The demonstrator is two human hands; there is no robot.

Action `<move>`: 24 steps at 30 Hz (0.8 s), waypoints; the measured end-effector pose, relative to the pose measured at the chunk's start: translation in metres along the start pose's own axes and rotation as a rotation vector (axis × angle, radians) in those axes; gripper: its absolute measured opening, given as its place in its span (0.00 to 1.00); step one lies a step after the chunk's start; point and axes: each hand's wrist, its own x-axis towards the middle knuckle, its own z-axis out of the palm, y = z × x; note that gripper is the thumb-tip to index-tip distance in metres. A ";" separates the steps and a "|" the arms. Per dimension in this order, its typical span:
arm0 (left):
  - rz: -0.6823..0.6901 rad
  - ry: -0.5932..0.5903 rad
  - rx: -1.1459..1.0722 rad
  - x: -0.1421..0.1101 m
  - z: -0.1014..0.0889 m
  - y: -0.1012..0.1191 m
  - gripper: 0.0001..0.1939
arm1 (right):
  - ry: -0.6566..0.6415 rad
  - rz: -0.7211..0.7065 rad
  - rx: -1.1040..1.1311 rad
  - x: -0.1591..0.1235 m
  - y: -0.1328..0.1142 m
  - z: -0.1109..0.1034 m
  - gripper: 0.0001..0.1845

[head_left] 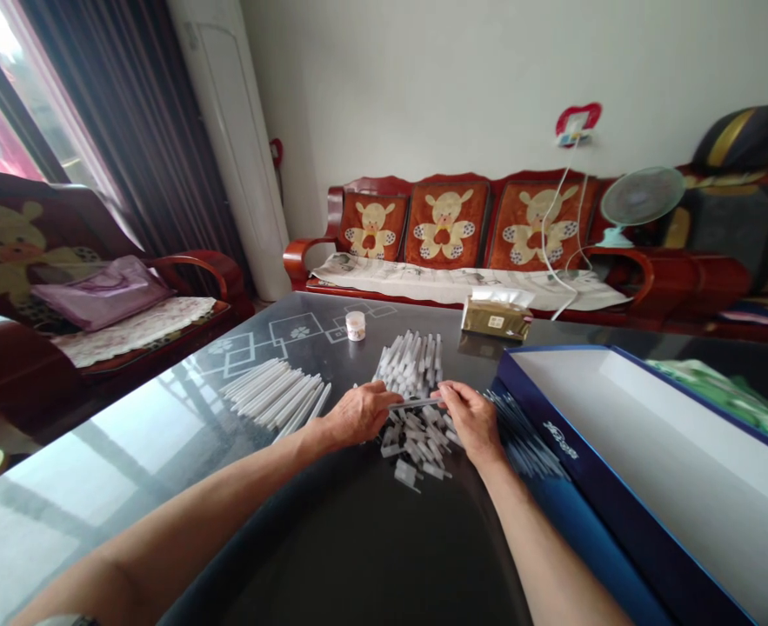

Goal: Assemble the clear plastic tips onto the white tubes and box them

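My left hand and my right hand each pinch one end of a thin white tube, held level between them just above the dark glass table. Under the hands lies a loose heap of short white caps. Beyond the hands is a pile of white tubes. A second, neater row of long white tubes lies to the left of my left hand.
A large blue box with a white inside fills the table's right side. A small white jar and a tissue pack stand at the far edge. Red wooden sofas surround the table; a fan stands at the right.
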 end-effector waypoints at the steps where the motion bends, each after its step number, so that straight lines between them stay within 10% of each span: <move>1: -0.026 0.016 0.000 -0.001 -0.001 -0.002 0.18 | 0.006 0.014 0.012 0.001 0.001 0.000 0.25; 5: -0.318 0.109 0.067 -0.003 -0.011 -0.015 0.16 | 0.117 0.068 0.117 0.004 0.006 0.000 0.25; 9: -0.527 -0.052 0.128 -0.001 -0.018 -0.025 0.14 | 0.164 0.068 0.144 0.006 0.008 0.000 0.25; 24: -0.520 -0.194 0.317 -0.027 -0.029 -0.042 0.15 | 0.110 0.062 0.076 0.005 0.009 0.000 0.26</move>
